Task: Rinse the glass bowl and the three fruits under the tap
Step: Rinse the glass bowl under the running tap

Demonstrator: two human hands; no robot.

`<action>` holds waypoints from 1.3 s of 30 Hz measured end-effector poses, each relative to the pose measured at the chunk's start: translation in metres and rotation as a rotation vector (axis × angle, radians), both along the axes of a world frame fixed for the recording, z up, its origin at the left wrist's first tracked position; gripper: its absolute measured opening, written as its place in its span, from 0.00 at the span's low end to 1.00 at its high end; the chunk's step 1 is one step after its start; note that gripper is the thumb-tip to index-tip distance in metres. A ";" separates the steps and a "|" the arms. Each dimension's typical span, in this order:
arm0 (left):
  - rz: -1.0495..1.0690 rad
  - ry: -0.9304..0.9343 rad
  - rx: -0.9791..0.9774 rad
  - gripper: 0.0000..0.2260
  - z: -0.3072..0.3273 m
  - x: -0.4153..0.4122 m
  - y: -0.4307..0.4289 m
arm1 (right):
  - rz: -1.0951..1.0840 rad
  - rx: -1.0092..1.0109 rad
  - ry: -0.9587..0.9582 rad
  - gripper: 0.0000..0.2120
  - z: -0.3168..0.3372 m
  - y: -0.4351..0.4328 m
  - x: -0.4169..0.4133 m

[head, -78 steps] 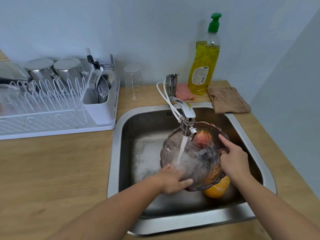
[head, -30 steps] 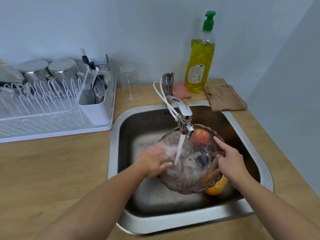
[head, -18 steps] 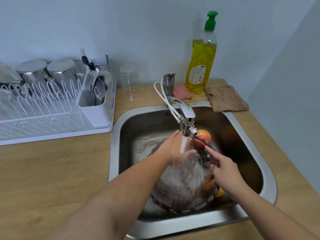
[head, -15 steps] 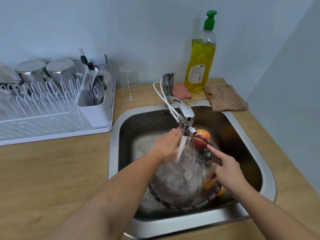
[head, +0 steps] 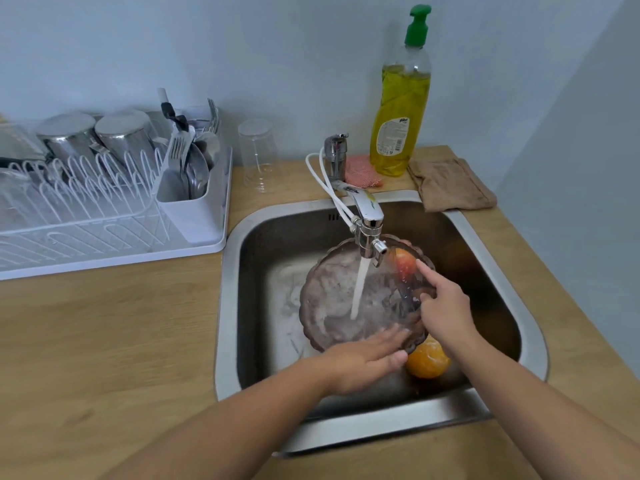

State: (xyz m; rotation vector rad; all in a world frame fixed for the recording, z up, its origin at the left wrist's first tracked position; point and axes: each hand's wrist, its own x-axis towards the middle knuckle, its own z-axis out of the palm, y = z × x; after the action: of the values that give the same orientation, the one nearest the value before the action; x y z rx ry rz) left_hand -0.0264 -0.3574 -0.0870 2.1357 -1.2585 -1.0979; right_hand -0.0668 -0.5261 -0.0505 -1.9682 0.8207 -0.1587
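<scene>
Bowl (head: 332, 299): centre of frame, in the sink (head: 228, 306), tilted steeply, broad face toward us. The tap (head: 367, 220) stream (head: 358, 289) hits its middle.
L hand (head: 360, 360): lower centre. Fingers straight & together, laid flat vs. the bowl's bottom rim; grips nothing.
R hand (head: 446, 308): right of centre, pinching the bowl's right rim. Index stretched up along the rim, other fingers curled; how far they wrap behind the glass we can't tell.
Orange (head: 427, 363): just under the bowl's lower-right rim, on the sink floor btwn our two hands.
Red fruit (head: 405, 263): seen thru the glass, upper right of the bowl, beside the R index tip.
3rd fruit: not visible.
Key relation: the orange lies just right of the L fingertips and below the R wrist. Roundish, so no long axis to mind.
Our guess: the L hand is the free one and the nearer, so it suits the orange. The R hand is busy propping the bowl.
</scene>
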 end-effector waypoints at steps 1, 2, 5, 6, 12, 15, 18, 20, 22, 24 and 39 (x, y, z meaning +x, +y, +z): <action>0.011 -0.024 0.007 0.25 -0.001 0.006 -0.003 | 0.019 0.011 0.010 0.28 -0.001 0.002 0.000; 0.018 -0.103 0.023 0.26 -0.002 0.014 -0.006 | 0.035 0.030 0.017 0.28 -0.002 0.004 -0.001; 0.050 -0.411 0.137 0.29 -0.007 0.049 -0.008 | 0.078 0.067 0.009 0.29 -0.006 0.012 -0.006; 0.076 -0.464 0.146 0.30 -0.007 0.059 -0.004 | 0.079 0.072 0.002 0.29 -0.006 0.013 -0.008; -0.015 -0.682 0.341 0.35 -0.006 0.076 0.020 | -0.010 0.048 -0.060 0.27 0.000 0.004 -0.009; 0.068 -0.293 0.207 0.32 -0.002 0.044 0.013 | -0.018 0.022 -0.073 0.27 0.004 0.005 -0.005; 0.067 -0.080 0.025 0.27 0.006 0.013 -0.010 | -0.003 0.011 -0.074 0.28 0.004 0.010 -0.002; 0.087 -0.090 -0.213 0.25 0.012 0.006 -0.031 | 0.022 0.068 -0.078 0.29 0.004 0.014 -0.001; 0.117 -0.185 -0.293 0.27 0.009 0.015 -0.044 | 0.033 0.112 -0.089 0.30 0.005 0.017 0.000; 0.147 -0.344 -0.054 0.31 0.001 0.039 -0.043 | 0.033 0.134 -0.103 0.31 0.003 0.019 0.000; 0.088 -0.195 0.142 0.27 0.019 0.011 0.011 | -0.096 0.003 -0.094 0.27 -0.001 0.007 0.007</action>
State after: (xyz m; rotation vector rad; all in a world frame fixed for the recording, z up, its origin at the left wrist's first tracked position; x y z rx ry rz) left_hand -0.0151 -0.3466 -0.0677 2.4300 -1.1878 -0.9878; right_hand -0.0596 -0.5186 -0.0513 -1.9043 0.8540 -0.3045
